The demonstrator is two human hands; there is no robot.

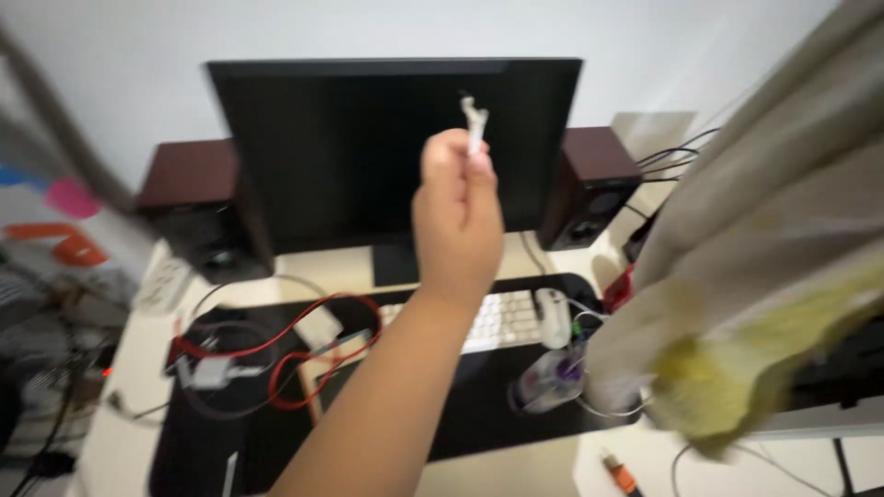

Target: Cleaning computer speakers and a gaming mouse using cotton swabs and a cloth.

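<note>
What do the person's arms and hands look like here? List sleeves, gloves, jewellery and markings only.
Only one arm is in view, and which hand it ends in cannot be told. The forearm is bare: no sleeve reaches it. No glove, ring, watch or bracelet shows, and no markings are visible. The picture is motion-blurred, so fine detail is lost. The other hand is out of view.

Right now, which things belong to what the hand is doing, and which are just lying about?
In hand:
- left hand
- small white piece, pinched in its fingertips

Lying about:
- monitor
- two speakers
- keyboard
- mouse
- red cable
- cloth
</note>
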